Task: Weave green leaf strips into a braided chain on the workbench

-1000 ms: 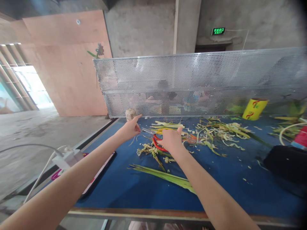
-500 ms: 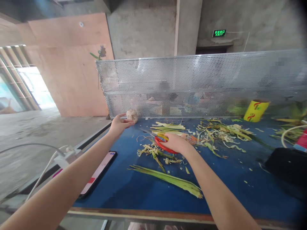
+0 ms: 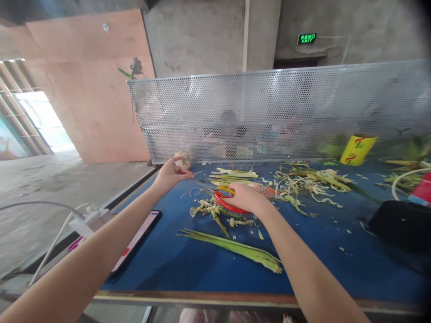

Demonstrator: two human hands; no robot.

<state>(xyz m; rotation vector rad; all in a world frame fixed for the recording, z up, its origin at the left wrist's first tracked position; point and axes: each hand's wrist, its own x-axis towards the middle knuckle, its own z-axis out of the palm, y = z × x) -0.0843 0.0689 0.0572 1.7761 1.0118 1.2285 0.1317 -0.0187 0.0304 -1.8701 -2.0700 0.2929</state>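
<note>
My left hand [image 3: 171, 172] reaches to the far left corner of the blue table [image 3: 188, 264]. Its fingers are apart, thumb and forefinger close to a small pale beige lump [image 3: 183, 158] that stands against the mesh screen; I cannot tell whether they touch it. My right hand [image 3: 246, 197] lies over red-handled scissors [image 3: 225, 202], fingers curled on the handles, and the blade points left along the table. Cut pale plant scraps [image 3: 210, 210] lie under and beside the scissors. A long green leaf strip [image 3: 235, 249] lies nearer to me.
A perforated metal screen [image 3: 276, 112] runs along the table's far edge, with a person seated behind it. A phone [image 3: 136, 240] and a white charger block [image 3: 88, 222] sit at the left edge. More scraps [image 3: 310, 184], a yellow cup [image 3: 357, 150] and a black object [image 3: 399, 224] lie to the right.
My left hand moved from beside the scissors out to the pale lump at the far left corner. My right hand stayed on the scissors, shifting slightly right.
</note>
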